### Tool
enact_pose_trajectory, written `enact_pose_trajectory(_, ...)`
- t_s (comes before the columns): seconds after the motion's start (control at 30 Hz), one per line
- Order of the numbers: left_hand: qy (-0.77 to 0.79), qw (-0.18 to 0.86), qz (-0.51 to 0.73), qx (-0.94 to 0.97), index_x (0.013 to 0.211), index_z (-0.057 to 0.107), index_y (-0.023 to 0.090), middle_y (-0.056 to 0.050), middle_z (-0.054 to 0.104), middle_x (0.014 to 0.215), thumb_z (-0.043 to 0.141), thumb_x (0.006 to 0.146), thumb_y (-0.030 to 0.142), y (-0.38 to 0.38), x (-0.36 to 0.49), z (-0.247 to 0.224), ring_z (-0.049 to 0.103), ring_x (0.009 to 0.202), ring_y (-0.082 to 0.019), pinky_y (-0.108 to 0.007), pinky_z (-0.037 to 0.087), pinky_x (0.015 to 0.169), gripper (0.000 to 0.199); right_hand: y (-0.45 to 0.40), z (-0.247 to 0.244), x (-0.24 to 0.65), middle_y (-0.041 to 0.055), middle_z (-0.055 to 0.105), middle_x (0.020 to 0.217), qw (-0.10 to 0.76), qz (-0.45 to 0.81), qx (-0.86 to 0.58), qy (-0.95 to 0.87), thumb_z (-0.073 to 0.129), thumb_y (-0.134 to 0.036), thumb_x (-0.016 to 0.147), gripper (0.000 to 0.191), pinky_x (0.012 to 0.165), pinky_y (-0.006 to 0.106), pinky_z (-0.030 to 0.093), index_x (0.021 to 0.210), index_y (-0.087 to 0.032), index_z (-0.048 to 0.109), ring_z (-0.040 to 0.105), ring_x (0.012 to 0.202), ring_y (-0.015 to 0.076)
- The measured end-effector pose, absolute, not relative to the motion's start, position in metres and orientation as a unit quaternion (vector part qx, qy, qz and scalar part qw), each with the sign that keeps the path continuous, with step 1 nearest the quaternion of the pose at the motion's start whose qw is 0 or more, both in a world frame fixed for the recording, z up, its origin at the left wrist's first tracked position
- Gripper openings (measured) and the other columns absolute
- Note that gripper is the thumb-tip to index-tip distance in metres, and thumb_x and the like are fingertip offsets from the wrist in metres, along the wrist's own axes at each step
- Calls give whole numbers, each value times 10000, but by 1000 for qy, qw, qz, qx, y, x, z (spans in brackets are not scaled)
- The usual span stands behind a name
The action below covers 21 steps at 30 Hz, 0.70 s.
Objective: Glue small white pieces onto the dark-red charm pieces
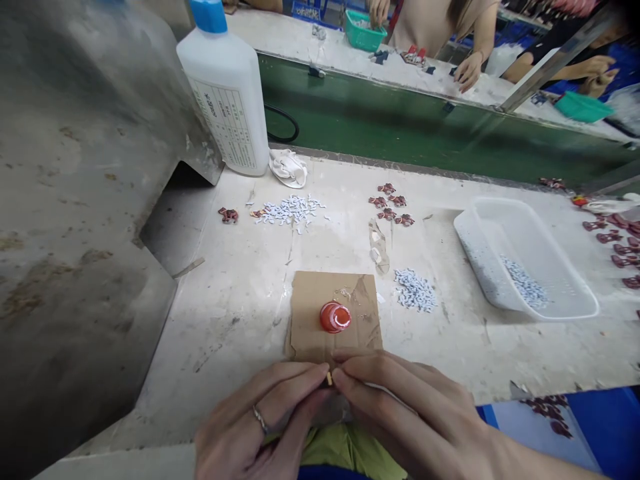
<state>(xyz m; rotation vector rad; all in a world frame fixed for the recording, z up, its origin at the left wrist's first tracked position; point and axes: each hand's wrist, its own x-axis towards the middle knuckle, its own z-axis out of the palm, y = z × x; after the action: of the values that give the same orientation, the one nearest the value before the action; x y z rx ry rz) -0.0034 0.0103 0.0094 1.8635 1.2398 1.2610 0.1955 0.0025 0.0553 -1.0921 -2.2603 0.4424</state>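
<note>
My left hand (260,417), with a ring on one finger, and my right hand (400,400) meet at the fingertips just above the bench. Between them they pinch a tiny tan piece (329,379). A thin white strip (390,395) lies along my right hand's fingers, though its exact hold is hidden. Just beyond my fingers is a square of brown cardboard (310,307), with a red rounded cap (335,317) standing on it. Small pale blue-white pieces lie in a heap (415,291) to its right. Dark red cut pieces (387,203) lie farther forward.
A white bottle with a blue cap (225,93) and a white plastic basket (525,257) stand on the stained bench. Grey metal housing (75,200) fills the left. Beyond a green conveyor belt (400,127), co-workers' hands (469,71) work among teal baskets.
</note>
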Motion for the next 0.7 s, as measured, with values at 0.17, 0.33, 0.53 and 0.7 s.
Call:
enact_pose_trajectory(0.17,462,274,473,699,1052,726,251,97,770,1022,707,861,2,13,1,15,747,870,-41,-59,583,885,314,3,49,197,122,777,1003,317,120,-408,-848,320,-149,1098,366,718,237,660,1246,-124,655,769,948,198)
enact_pose_trajectory(0.33,424,320,460,711,1105,712,257,75,778,1033,748,864,73,17,-6,12,763,855,-61,-81,618,856,305,5,56,191,103,771,1053,347,207,-471,-784,567,-56,987,282,794,235,677,1226,-166,668,774,941,185)
enact_pose_trajectory(0.53,445,351,433,701,1184,684,298,78,798,1064,722,878,72,16,-15,9,791,847,-94,-113,633,854,382,15,48,181,38,762,987,424,466,-483,-609,713,-86,898,278,779,232,687,1145,-215,710,782,868,157)
enact_pose_trajectory(0.7,491,323,415,695,1158,688,306,92,800,977,736,887,201,13,-21,11,787,788,-89,-84,622,780,295,23,56,175,29,748,939,366,511,-473,-618,729,-115,920,125,734,213,655,1005,-206,747,751,855,142)
